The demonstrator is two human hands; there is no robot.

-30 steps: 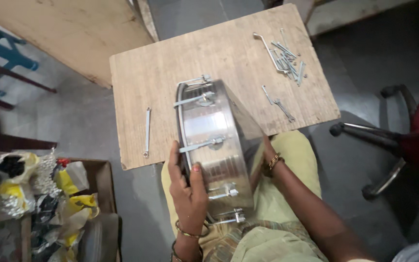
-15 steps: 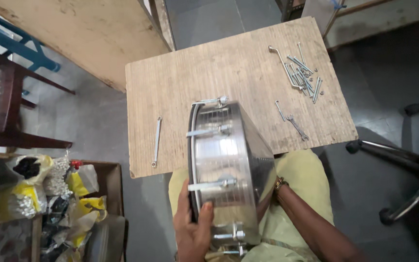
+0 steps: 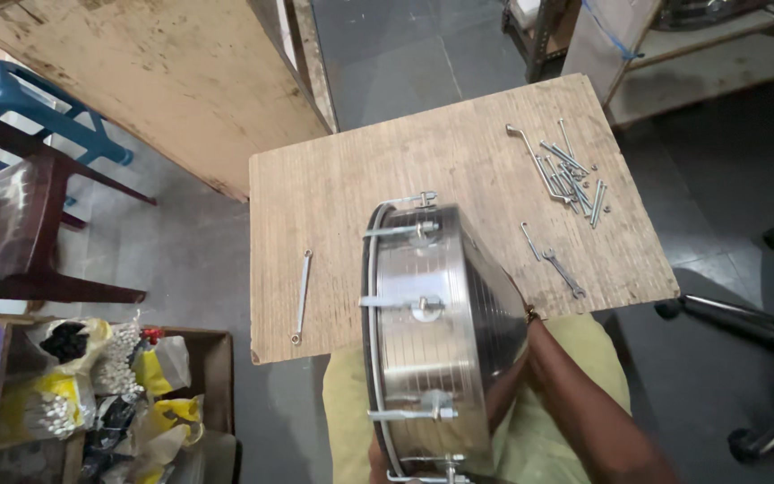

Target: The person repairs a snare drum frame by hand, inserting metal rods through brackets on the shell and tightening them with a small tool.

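Note:
A shiny metal drum shell (image 3: 432, 358) with tension rods and lugs along its side stands on edge, between my lap and the near edge of a wooden board (image 3: 360, 197). My right hand (image 3: 528, 348) reaches behind the drum and supports its back; its fingers are hidden. Only a sliver of my left hand (image 3: 376, 464) shows at the bottom edge, against the drum's rim. On the board lie a long spanner (image 3: 302, 296) at the left, a pile of metal rods and bolts (image 3: 566, 175) at the far right, a hooked rod (image 3: 530, 242) and a small spanner (image 3: 566, 273).
A large wooden panel (image 3: 154, 81) leans at the upper left, with a blue plastic stool (image 3: 11, 99) and a dark wooden chair (image 3: 20, 233) beside it. A box of plastic bags (image 3: 109, 394) stands at the lower left. An office chair base (image 3: 754, 332) is on the right.
My left hand has slid down the drum's rim and almost out of view. The drum has stayed on edge, and it and the board now sit further right and lower in the view.

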